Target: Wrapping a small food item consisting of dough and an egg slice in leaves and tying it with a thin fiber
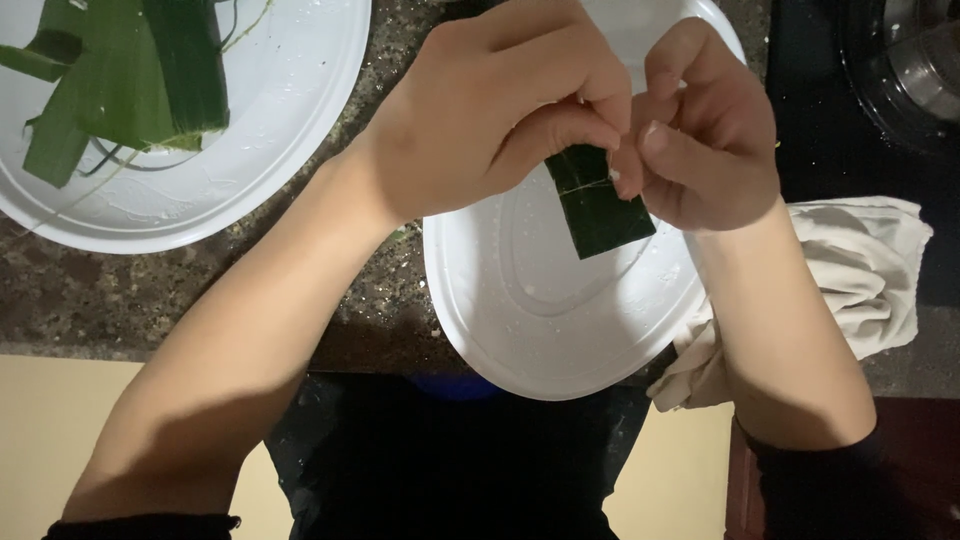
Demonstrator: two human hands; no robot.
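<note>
Head view: the left hand [500, 110] pinches the top of a small rectangular parcel wrapped in dark green leaf [598, 203], held above an oval white plastic plate [540, 330]. The right hand [700, 130] pinches a thin pale string [590, 185] crossing the parcel. Judged step: tying. The knot calls for steady tension. A second white plate holding loose green leaves [120, 80] and a beige cloth [870, 270] lie on the speckled stone desk [200, 300].

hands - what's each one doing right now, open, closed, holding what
Left hand: closed, fingers pinching the top of the green leaf parcel above the white plate.
Right hand: closed, pinching a thin string at the parcel.
</note>
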